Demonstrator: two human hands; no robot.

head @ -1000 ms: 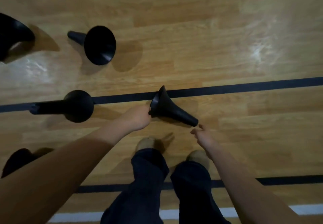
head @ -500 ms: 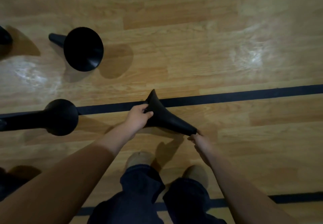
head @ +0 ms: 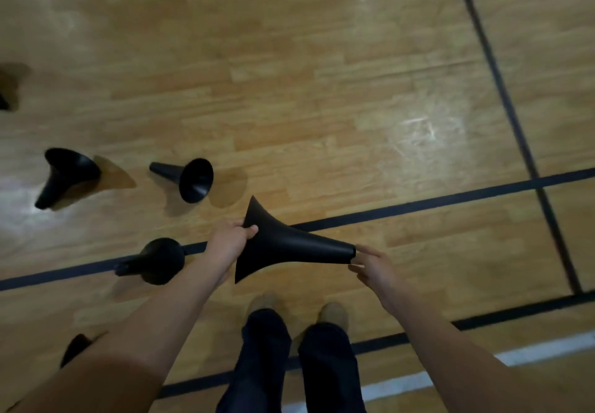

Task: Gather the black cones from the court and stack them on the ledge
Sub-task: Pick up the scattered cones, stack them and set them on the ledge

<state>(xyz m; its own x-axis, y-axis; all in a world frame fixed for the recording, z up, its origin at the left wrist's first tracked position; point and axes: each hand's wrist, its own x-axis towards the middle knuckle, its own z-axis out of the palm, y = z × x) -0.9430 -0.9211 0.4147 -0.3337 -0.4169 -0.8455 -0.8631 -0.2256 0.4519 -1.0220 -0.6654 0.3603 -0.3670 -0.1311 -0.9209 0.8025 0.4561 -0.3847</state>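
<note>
A person is holding a black cone [head: 289, 246] sideways above a wooden court floor [head: 322, 90], just in front of their tan shoes [head: 333, 314] and dark trousers [head: 264, 348]. The left hand [head: 230, 242] is gripping the cone's wide flared base, thumb lying over the outer surface and fingers curling behind the rim. The right hand [head: 375, 266] is meeting the narrow, blunt tip, with the index finger above and the thumb below pinching it lightly and the other fingers loosely spread. The cone is matte and trumpet-shaped, its slim neck flaring sharply into a broad skirt. 3 more cones are lying tipped over on the floor to the left: a near cone [head: 157, 261] resting across a black court line [head: 450, 201], a middle cone [head: 193, 180] showing its hollow mouth, and a far cone [head: 66, 175] well apart from the hands. A white line [head: 547, 346] is running along the lower right.
</note>
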